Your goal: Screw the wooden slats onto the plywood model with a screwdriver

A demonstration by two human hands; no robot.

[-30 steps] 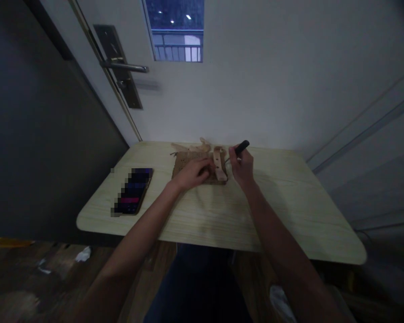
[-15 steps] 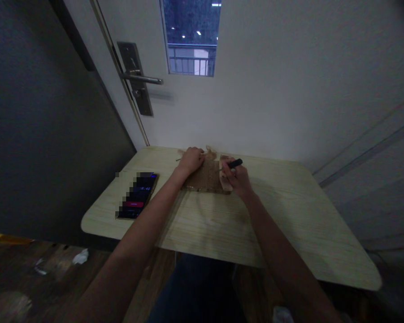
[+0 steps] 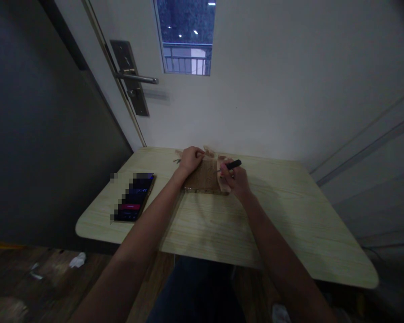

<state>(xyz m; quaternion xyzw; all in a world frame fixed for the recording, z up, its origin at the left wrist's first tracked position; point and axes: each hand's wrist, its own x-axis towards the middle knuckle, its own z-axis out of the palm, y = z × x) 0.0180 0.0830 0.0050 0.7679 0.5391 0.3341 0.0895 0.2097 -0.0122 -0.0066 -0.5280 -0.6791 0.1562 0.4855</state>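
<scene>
A flat brown piece of cardboard (image 3: 204, 176) lies on the table with its surface roughened and paler torn layers at its right side. My left hand (image 3: 191, 159) presses on its upper left corner, fingers bent over it. In my right hand (image 3: 236, 179) is a slim tool with a black handle (image 3: 234, 164), gripped like a pen. Its thin tip points left onto the cardboard near the right edge; the exact kind of tip is too small to tell. A torn paper strip (image 3: 223, 183) lies under and beside the right fingers.
Torn brown scraps (image 3: 208, 151) lie behind the cardboard against the white door (image 3: 262, 89). A phone (image 3: 136, 199) with a lit screen lies left of my left forearm. The pale wooden table (image 3: 289, 224) has rounded corners. Crumpled white paper (image 3: 78, 260) is on the floor.
The whole view has shifted slightly. Both hands keep about the same place on the cardboard, and the tool is still in my right hand.
</scene>
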